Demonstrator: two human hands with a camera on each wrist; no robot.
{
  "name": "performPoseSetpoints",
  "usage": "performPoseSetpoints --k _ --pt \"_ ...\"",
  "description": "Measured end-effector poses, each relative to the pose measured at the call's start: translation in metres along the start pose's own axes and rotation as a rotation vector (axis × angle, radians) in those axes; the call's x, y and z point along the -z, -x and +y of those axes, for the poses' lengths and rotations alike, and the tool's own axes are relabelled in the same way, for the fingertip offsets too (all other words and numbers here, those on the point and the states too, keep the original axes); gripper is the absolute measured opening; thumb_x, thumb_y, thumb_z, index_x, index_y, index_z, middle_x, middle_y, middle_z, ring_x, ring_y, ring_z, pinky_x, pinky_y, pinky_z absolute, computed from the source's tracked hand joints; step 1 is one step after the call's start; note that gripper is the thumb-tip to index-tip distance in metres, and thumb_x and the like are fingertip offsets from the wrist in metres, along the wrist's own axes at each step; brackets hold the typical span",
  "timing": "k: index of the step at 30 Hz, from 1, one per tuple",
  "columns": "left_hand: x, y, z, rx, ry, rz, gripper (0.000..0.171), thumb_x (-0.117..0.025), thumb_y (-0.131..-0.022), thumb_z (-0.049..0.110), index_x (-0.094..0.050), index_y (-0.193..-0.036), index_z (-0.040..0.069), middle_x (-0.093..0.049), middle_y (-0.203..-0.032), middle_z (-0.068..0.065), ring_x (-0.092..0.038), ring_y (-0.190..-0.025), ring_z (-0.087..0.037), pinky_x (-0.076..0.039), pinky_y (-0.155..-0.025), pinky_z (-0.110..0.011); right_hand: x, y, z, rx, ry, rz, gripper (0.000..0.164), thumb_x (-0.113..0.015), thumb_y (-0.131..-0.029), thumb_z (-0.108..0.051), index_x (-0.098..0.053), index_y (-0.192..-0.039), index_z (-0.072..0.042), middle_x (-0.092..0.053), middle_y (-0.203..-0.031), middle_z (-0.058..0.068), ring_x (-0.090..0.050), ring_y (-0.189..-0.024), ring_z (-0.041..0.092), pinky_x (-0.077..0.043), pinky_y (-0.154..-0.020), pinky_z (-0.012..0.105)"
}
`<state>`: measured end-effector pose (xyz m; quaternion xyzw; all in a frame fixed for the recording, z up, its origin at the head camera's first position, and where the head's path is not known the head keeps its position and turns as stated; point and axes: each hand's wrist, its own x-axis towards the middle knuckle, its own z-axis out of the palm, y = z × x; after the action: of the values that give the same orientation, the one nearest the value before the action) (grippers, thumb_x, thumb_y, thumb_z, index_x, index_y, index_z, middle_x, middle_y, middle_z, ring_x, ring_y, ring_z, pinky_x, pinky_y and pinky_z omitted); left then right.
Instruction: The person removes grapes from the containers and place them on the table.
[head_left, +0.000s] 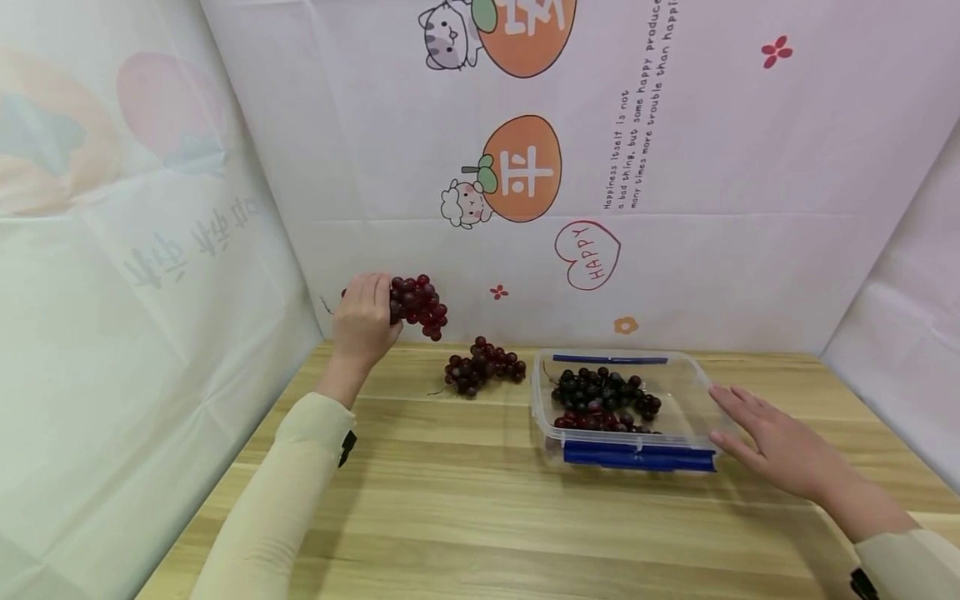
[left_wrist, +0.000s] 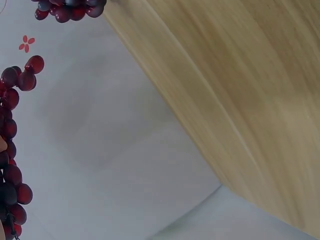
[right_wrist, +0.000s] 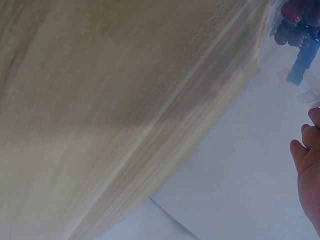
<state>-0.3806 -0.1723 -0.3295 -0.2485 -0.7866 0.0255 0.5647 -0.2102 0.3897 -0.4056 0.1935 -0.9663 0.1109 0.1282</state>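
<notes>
My left hand (head_left: 363,321) grips a bunch of dark red grapes (head_left: 420,304), held up off the table near the back wall. In the left wrist view, part of that red bunch (left_wrist: 11,165) runs down the left edge. Another bunch of red grapes (head_left: 483,367) lies on the table between this hand and the clear plastic box (head_left: 678,404). Inside the box are a bunch of black grapes (head_left: 600,390) and some red grapes (head_left: 592,422). My right hand (head_left: 783,446) has its fingers extended at the box's right side, seemingly touching the rim.
Blue clip strips (head_left: 637,456) run along the box's front and back sides. The wooden table (head_left: 450,517) ends at a white printed cloth (head_left: 360,150) behind, with more cloth at left and right.
</notes>
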Motion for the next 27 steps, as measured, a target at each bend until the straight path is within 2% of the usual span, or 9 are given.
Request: performPoseSetpoints --k 5,10,19,27 --pt "-0.005 0.008 -0.005 0.026 -0.020 -0.050 0.071 -0.092 -0.057 0.016 -0.058 -0.112 -0.012 -0.064 -0.103 -0.024 -0.060 -0.096 -0.038 -0.048 -0.093 -0.042 0.000 0.001 -0.001 -0.007 0.003 -0.007 0.070 -0.058 -0.097 -0.037 -0.026 -0.154 -0.010 -0.032 -0.146 0.033 -0.032 -0.130 0.054 -0.029 -0.096 0.070" --pt "-0.009 0.014 -0.007 0.046 -0.047 -0.065 0.075 -0.095 -0.053 0.020 -0.060 -0.112 -0.011 -0.065 -0.100 -0.023 -0.062 -0.091 -0.037 -0.052 -0.088 -0.042 0.002 0.001 -0.001 -0.009 -0.001 -0.010 0.071 -0.057 -0.098 -0.037 -0.025 -0.155 -0.010 -0.031 -0.147 0.034 -0.031 -0.130 0.055 -0.028 -0.098 0.070" --pt "-0.016 0.025 -0.006 0.088 0.005 -0.140 0.071 -0.096 -0.054 0.019 -0.059 -0.106 -0.011 -0.064 -0.092 -0.024 -0.062 -0.080 -0.037 -0.057 -0.065 -0.043 0.002 0.001 -0.002 -0.012 -0.003 -0.006 0.070 -0.059 -0.097 -0.036 -0.028 -0.153 -0.008 -0.033 -0.146 0.034 -0.032 -0.130 0.054 -0.030 -0.097 0.069" --pt "-0.022 0.037 -0.002 0.122 0.018 -0.223 0.068 -0.094 -0.057 0.020 -0.058 -0.105 -0.011 -0.063 -0.091 -0.024 -0.062 -0.074 -0.036 -0.056 -0.056 -0.043 0.003 0.001 -0.005 0.000 0.000 0.001 0.070 -0.059 -0.097 -0.036 -0.028 -0.153 -0.008 -0.034 -0.145 0.033 -0.034 -0.128 0.055 -0.031 -0.096 0.069"
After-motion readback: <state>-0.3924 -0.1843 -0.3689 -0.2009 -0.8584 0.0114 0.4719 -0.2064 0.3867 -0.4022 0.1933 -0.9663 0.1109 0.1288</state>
